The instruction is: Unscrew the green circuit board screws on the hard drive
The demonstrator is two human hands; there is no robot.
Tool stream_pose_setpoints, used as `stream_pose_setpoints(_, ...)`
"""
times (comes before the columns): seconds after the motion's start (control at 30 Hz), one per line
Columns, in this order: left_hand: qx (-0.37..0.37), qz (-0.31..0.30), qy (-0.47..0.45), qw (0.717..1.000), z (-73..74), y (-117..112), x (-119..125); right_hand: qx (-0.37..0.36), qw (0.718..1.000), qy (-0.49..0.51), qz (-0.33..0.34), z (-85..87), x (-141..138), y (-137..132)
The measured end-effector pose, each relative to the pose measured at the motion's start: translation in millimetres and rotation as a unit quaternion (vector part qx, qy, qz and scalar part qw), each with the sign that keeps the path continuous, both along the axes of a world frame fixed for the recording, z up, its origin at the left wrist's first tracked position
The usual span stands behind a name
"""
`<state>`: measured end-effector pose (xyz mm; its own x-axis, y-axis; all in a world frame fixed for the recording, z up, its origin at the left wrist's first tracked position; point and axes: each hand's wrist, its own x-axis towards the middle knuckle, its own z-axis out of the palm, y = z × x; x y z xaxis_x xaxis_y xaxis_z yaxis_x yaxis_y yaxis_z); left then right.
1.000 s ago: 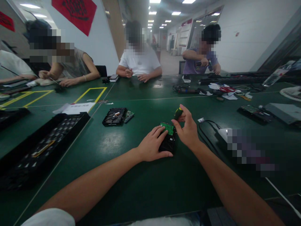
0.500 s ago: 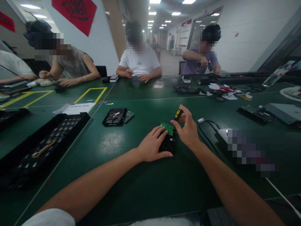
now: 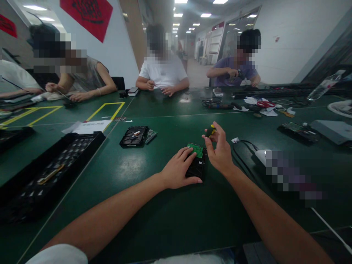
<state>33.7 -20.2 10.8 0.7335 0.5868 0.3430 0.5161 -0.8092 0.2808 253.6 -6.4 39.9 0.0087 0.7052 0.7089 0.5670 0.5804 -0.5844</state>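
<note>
My left hand (image 3: 179, 168) lies over a black hard drive (image 3: 195, 168) with a green circuit board (image 3: 195, 149) at its far end. Its fingers rest on the drive and board, while the thumb stretches along the near edge, holding the drive against the table. Just right of and above the board, my right hand (image 3: 219, 149) grips a screwdriver by its black and yellow handle (image 3: 210, 131) between thumb and fingers. The handle is tilted, and its shaft and tip cannot be made out.
Left of the drive lie another black drive (image 3: 134, 136) and a loose circuit board (image 3: 151, 136). A long black tray (image 3: 90, 141) holds small parts at the left. Cables (image 3: 242, 157) and a white device (image 3: 261, 157) lie right. Several people sit across the green table (image 3: 154, 220).
My right hand has turned the screwdriver, so its handle tilts differently and sits slightly higher, away from the board. My left hand and the hard drive stay in place.
</note>
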Motion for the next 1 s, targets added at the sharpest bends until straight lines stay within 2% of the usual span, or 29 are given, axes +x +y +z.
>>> stream_pose_setpoints(0.23,-0.002,0.0,-0.003,1.0,0.6,0,0,0.03,0.999,0.018,-0.025,0.9,-1,-3)
stream_pose_setpoints(0.4,-0.002,0.001,-0.004,1.0,0.7,0,0,0.073,0.995,-0.026,-0.064,4.1,1,-3)
stream_pose_setpoints(0.57,-0.003,0.002,-0.005,1.0,1.3,-1,0,0.074,0.994,-0.067,-0.052,11.6,1,-5)
stream_pose_setpoints(0.73,-0.002,0.001,-0.002,1.0,1.6,-1,1,0.063,0.996,-0.064,-0.025,10.8,2,-4)
stream_pose_setpoints(1.0,-0.002,0.003,0.003,1.0,0.7,-1,0,0.098,0.989,-0.076,-0.078,15.2,4,-5)
